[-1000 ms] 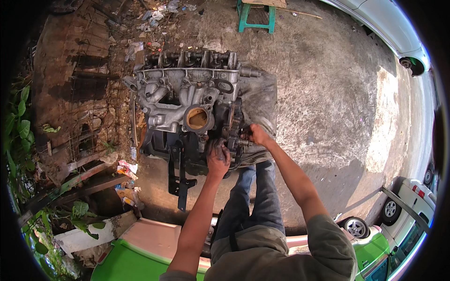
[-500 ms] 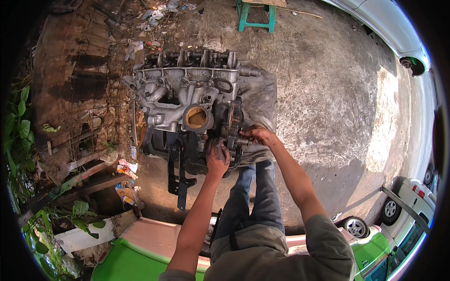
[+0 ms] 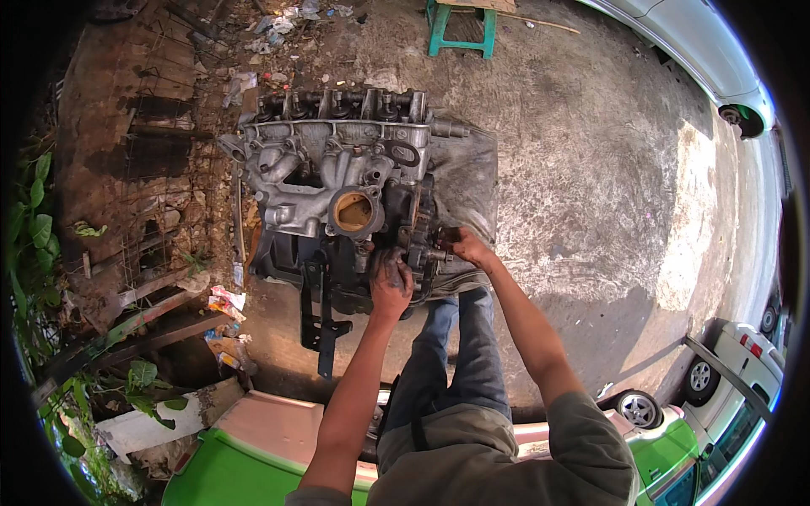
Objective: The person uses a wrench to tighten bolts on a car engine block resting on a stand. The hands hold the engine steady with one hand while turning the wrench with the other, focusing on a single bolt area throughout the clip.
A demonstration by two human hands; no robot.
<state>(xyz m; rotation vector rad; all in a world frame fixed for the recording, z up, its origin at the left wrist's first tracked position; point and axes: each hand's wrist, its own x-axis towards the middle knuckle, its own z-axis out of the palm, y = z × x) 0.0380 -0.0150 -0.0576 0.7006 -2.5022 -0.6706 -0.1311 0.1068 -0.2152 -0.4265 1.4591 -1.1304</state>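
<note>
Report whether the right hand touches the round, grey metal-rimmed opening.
Apart: the head view shows dark metal engine parts between the right hand and the round opening.

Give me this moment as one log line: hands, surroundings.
left hand: on engine, near side | right hand: at engine's right side, grip unclear | beyond engine: green stool

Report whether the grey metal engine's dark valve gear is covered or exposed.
Exposed: the valve gear shows at the far side of the engine without a cover.
</note>
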